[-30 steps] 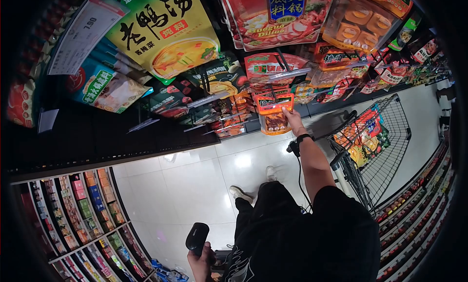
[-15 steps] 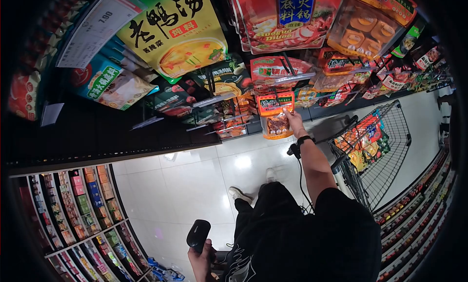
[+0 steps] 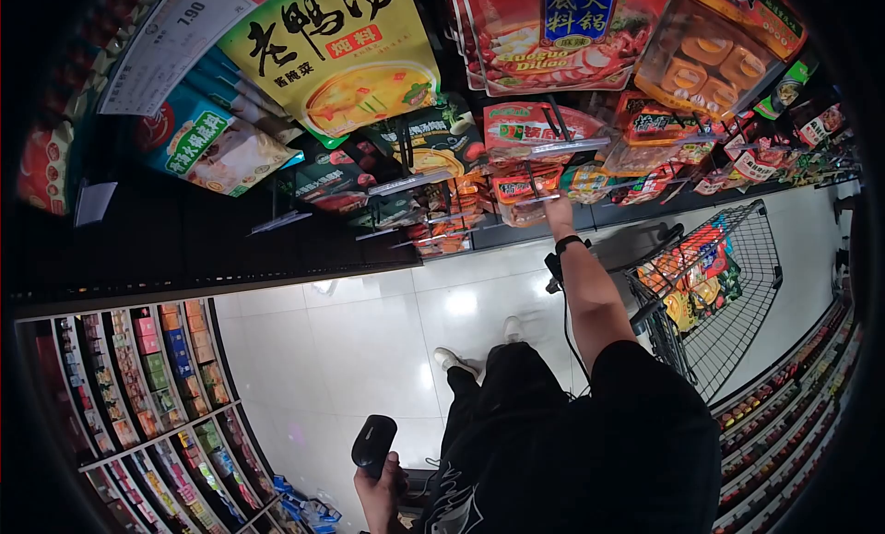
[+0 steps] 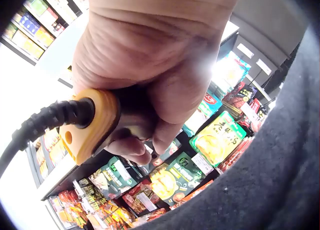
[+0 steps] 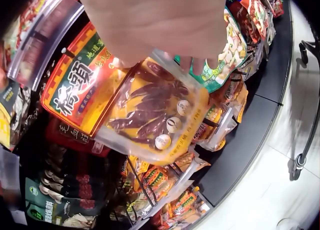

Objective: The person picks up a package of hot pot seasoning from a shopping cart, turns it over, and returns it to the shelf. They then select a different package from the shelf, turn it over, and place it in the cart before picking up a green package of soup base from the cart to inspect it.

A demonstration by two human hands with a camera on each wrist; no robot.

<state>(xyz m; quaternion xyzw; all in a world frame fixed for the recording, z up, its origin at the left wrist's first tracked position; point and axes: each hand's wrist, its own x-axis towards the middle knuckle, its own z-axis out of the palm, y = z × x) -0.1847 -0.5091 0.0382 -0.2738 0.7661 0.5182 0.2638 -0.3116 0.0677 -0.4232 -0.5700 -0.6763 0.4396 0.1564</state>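
Observation:
My right hand [image 3: 560, 219] pinches an orange-and-red seasoning packet [image 5: 150, 102] by its edge. Through its clear window, dark red dried chillies show in the right wrist view. In the head view the packet is up at a shelf hook, partly behind a clear price-tag holder [image 3: 544, 199]. Most of that hand's fingers are hidden in the right wrist view. Low at my side, my left hand [image 3: 380, 497] grips a black-and-yellow handheld barcode scanner [image 4: 95, 122] by its handle, and a ribbed black cable [image 4: 47, 122] comes out of the handle's end.
Several packets hang on hooks along the black shelf, among them a yellow-green soup pouch [image 3: 336, 64] and a red hotpot pouch [image 3: 562, 36]. A wire shopping cart [image 3: 737, 294] with packets inside stands to the right. Another stocked shelf [image 3: 166, 377] lies at the lower left.
My right hand has moved the chilli packet up and in towards the shelf, from in front of the hooks to behind a tag holder. The left hand keeps its hold on the scanner.

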